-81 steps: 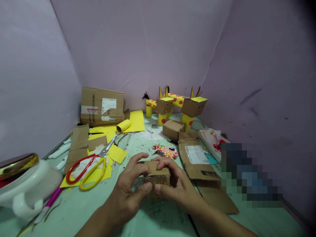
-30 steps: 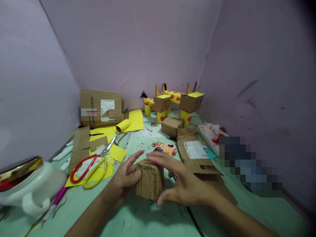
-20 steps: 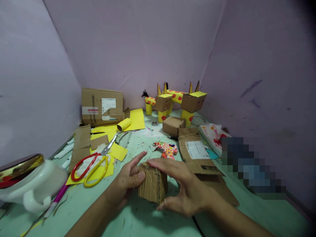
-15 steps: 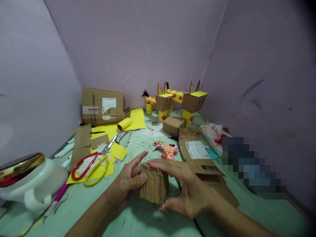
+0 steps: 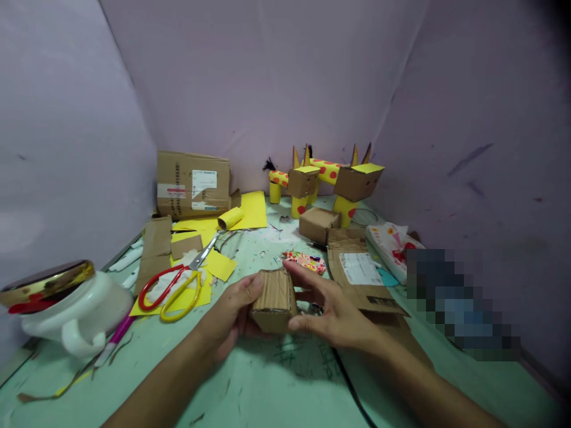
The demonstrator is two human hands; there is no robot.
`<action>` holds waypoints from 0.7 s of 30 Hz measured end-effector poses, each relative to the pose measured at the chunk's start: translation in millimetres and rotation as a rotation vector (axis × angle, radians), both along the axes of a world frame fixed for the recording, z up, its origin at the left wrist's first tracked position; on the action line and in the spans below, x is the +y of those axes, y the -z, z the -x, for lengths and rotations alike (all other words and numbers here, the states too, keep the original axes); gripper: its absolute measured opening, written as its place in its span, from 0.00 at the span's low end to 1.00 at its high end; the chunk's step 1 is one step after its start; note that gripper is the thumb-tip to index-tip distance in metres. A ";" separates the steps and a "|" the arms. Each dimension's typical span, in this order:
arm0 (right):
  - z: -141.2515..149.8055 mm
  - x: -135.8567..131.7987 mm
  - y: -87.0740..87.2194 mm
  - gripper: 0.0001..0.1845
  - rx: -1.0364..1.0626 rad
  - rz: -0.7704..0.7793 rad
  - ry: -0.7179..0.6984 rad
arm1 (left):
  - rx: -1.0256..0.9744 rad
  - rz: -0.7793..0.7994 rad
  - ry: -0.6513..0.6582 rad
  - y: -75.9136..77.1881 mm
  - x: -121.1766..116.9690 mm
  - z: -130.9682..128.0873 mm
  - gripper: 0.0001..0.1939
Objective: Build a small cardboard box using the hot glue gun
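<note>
A small folded cardboard box (image 5: 273,300) is held between my two hands above the table, its ridged face tilted upward. My left hand (image 5: 238,306) grips its left side, thumb on the top edge and the other fingers partly hidden beneath. On the right side, my right hand (image 5: 323,306) has its thumb at the lower corner and its fingertips at the far upper corner. Just beyond the box lies a floral-patterned piece (image 5: 307,261), partly covered by my right fingers. A larger cut cardboard sheet (image 5: 357,267) with a white label lies to the right of it.
Red-and-yellow-handled scissors (image 5: 178,294) lie on yellow paper at the left, beside a white mug (image 5: 84,312). At the back stand two spotted cardboard animals (image 5: 357,181), a closed small box (image 5: 319,224) and a shipping box (image 5: 194,184). A black cable (image 5: 350,386) runs near my right arm.
The cardboard box has been tipped so its ridged face points up and its front shows below. Both hands have shifted with it, the left thumb now on its top edge. The view has shifted slightly.
</note>
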State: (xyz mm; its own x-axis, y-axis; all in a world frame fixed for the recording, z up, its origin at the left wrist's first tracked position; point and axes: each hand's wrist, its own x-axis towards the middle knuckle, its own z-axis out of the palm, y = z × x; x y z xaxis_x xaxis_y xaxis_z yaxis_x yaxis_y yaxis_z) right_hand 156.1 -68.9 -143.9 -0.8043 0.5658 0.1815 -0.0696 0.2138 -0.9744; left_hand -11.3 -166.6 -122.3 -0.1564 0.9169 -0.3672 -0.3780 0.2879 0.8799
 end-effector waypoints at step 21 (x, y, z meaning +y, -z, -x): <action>7.3 -6.8 1.9 0.49 -0.047 0.367 0.127 | 0.225 0.039 -0.129 2.7 3.3 4.6 0.38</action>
